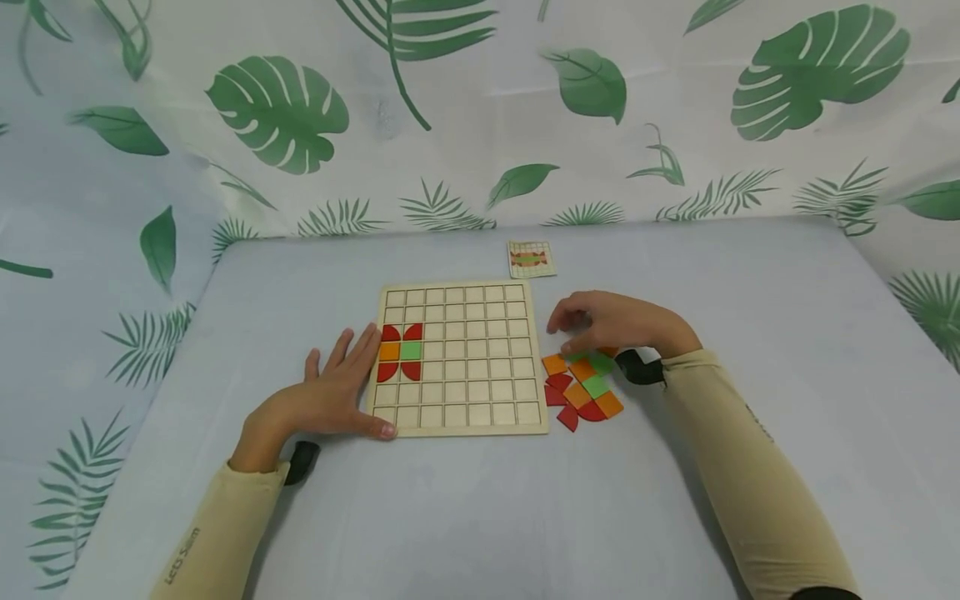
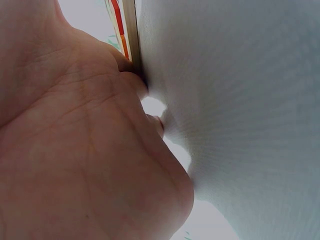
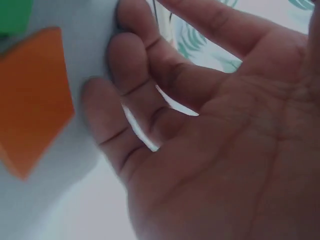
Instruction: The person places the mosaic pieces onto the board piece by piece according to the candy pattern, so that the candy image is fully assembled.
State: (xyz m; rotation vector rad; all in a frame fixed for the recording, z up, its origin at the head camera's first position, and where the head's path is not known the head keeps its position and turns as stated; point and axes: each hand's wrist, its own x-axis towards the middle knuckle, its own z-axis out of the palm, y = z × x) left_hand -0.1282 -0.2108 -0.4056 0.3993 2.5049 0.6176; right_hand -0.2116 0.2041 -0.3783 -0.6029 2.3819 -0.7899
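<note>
A pale wooden grid board lies flat on the table. My left hand rests at its left side, fingers along the left edge and thumb at the near left corner; the left wrist view shows the palm beside the board's edge. Toward the board's left are an orange square and a green square, with red rounded pieces above and below. Over a loose pile of tiles hovers my right hand, fingers loosely bent, nothing visible in them. An orange tile lies near its fingertips.
Behind the board's far right corner lies a small pattern card. The pile to the board's right mixes orange, green and red tiles, some overlapping. A leaf-printed cloth hangs behind the pale table surface.
</note>
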